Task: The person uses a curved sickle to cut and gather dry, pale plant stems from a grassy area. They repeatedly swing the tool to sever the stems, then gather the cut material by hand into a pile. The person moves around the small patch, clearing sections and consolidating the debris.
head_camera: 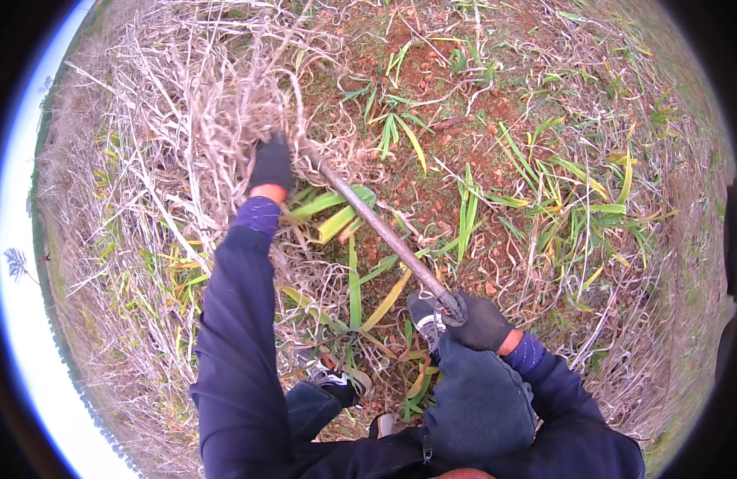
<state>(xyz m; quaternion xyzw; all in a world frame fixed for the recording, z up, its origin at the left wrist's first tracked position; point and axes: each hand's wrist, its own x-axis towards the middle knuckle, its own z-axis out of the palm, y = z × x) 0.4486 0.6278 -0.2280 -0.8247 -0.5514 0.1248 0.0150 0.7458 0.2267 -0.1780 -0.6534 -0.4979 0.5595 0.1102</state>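
Note:
My left hand (271, 161), in a black glove, reaches into a heap of dry grass (224, 114) at the upper left. Its fingers are blurred and partly hidden in the stalks, so its hold is unclear. In my gloved right hand (479, 323) is the near end of a long wooden handle (392, 239), close to my knee. The handle slants up and left, and its far end disappears in the dry grass beside my left hand. Green and yellowing strap-like leaves (335, 221) lie under and beside the handle.
Reddish soil (446, 132) with scattered leafy plants (584, 203) lies ahead and to the right. Dry stalks surround it. My shoes (335, 380) stand among a leafy plant (350, 326) and dry strands. Open sky shows at the far left.

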